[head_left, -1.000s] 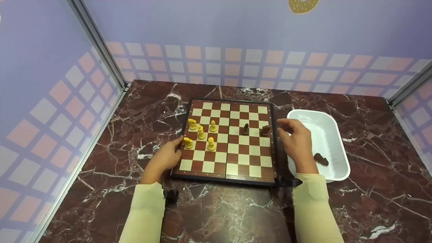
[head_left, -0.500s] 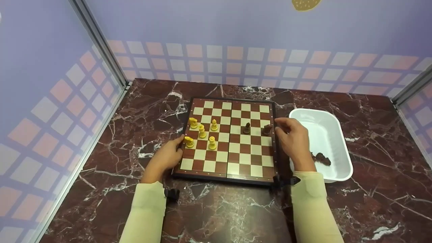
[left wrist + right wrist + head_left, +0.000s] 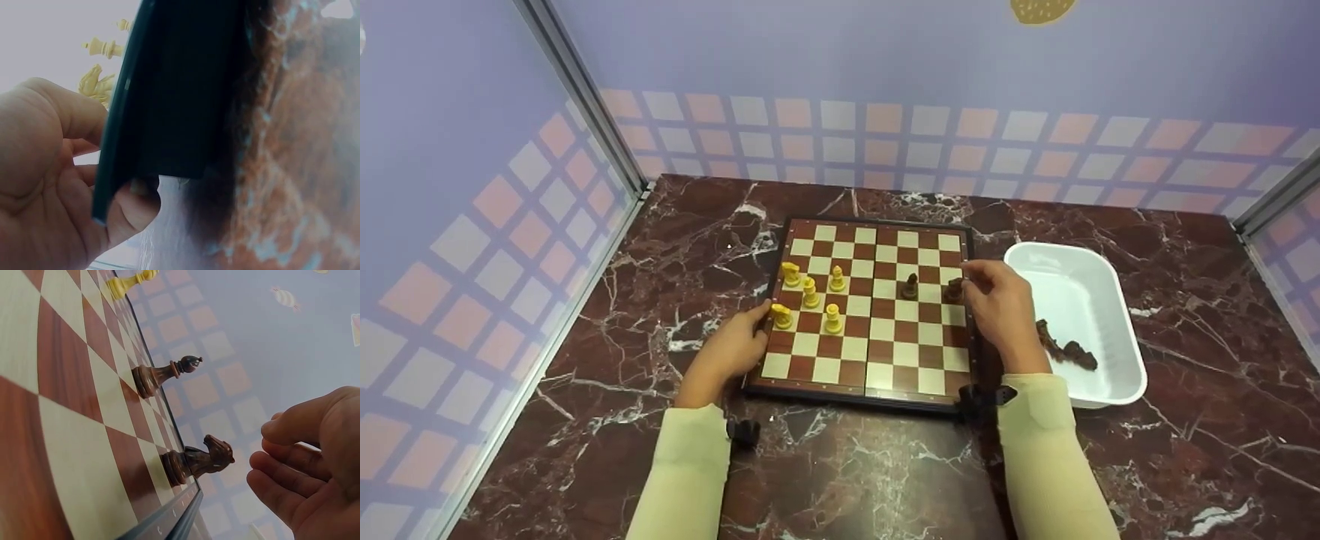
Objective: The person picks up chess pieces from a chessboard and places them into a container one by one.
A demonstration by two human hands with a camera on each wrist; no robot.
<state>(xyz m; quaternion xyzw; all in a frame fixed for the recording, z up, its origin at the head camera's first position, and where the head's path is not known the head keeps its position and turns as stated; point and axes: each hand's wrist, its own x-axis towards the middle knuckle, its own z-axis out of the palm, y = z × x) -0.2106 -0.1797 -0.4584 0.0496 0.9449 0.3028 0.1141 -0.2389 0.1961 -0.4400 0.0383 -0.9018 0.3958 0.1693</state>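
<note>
My left hand [image 3: 725,351] grips the left edge of the chessboard [image 3: 853,348]. In the left wrist view, the board's dark frame [image 3: 180,90] sits between thumb and fingers. My right hand [image 3: 1003,311] hovers at the board's right edge, fingers loosely bent, holding nothing. Close in front of those fingertips stands a brown knight [image 3: 205,458], upright and partly covered by the hand in the head view. A brown bishop [image 3: 910,286] stands left of it. On the board's left half are several yellow pieces, including two knights [image 3: 781,316] and a taller piece [image 3: 810,292].
Right of the board stands a white plastic tub [image 3: 1136,352], with a few dark brown pieces [image 3: 1078,355] lying inside. Everything rests on a dark red marbled tabletop [image 3: 847,480]. Tiled-pattern walls [image 3: 877,142] close off the back and sides.
My right hand has moved left from beside the tub to the brown knight. My left hand stays on the board's edge. The chess pieces keep their places on the board.
</note>
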